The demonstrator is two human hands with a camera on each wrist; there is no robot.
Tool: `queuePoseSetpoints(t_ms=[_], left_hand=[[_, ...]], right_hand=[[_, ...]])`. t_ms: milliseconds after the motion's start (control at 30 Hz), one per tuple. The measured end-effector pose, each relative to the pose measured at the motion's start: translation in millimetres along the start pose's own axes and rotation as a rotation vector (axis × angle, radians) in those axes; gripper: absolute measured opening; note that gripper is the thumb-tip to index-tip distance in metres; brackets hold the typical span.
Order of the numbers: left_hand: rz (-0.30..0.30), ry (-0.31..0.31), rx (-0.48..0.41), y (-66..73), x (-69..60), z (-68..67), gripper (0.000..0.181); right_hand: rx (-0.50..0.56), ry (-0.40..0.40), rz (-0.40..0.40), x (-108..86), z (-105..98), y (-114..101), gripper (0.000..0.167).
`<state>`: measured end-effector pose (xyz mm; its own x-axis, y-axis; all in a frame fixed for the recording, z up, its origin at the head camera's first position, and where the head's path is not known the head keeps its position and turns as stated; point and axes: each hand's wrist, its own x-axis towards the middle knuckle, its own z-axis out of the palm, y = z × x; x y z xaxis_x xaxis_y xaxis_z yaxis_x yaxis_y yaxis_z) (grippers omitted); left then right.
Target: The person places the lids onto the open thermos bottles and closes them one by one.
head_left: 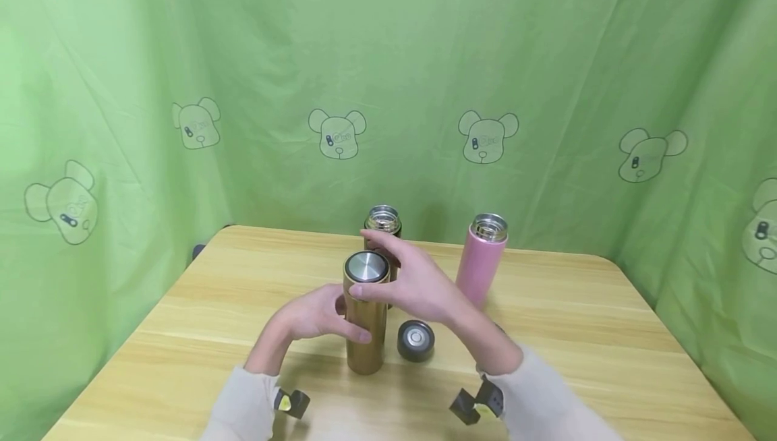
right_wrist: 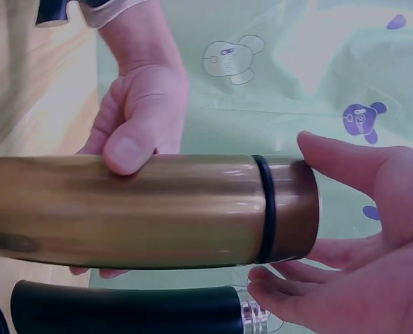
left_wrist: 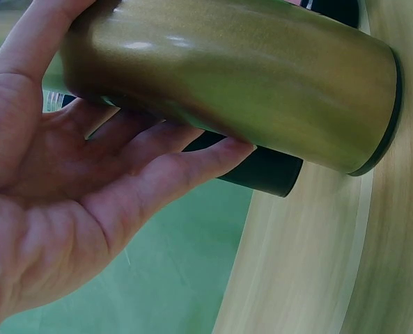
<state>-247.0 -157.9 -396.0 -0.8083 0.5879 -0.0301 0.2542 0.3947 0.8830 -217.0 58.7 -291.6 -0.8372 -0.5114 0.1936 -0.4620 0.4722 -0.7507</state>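
A gold thermos (head_left: 367, 333) stands upright before me, its lid (right_wrist: 294, 209) on and a silver disc on top. My left hand (head_left: 318, 313) holds its body, thumb on the near side and fingers on the far side. Around the lid, my right hand (head_left: 419, 282) is spread, its thumb at one side and the fingers at the other. The palm is apart from the lid's top. Behind this hand is a dark thermos (head_left: 383, 218) with a bare metal neck, partly hidden. A loose dark lid (head_left: 415, 341) lies just right of the gold thermos.
A pink thermos (head_left: 479, 266) without a lid stands farther back on the right. All stand on a wooden table (head_left: 243, 272). Green curtains (head_left: 413, 36) with bear-head drawings hang behind and along both sides.
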Motion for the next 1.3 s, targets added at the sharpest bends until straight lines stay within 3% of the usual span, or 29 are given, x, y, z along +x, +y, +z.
queuePoseSetpoints(t_ms=[167,333,500,933,1300], left_hand=[[-0.001,-0.006,-0.009,-0.9,0.2,0.1,0.069],[0.011,-0.014,-0.022,-0.8,0.3,-0.3,0.067],[0.012,-0.017,-0.024,-0.4,0.0,-0.1,0.067],[0.005,-0.003,-0.019,-0.5,-1.3,-0.6,0.065],[0.011,-0.006,-0.022,-0.4,-0.8,-0.1,0.065]], right_hand=[[0.087,-0.098,0.014,1.2,-6.5,-1.0,0.089],[0.108,-0.127,0.037,0.2,-9.8,-2.0,0.077],[0.099,-0.127,0.027,0.0,-10.2,-2.4,0.068],[0.064,-0.079,0.017,0.8,-7.3,1.0,0.063],[0.081,-0.008,0.067,-1.3,-6.0,2.1,0.062]])
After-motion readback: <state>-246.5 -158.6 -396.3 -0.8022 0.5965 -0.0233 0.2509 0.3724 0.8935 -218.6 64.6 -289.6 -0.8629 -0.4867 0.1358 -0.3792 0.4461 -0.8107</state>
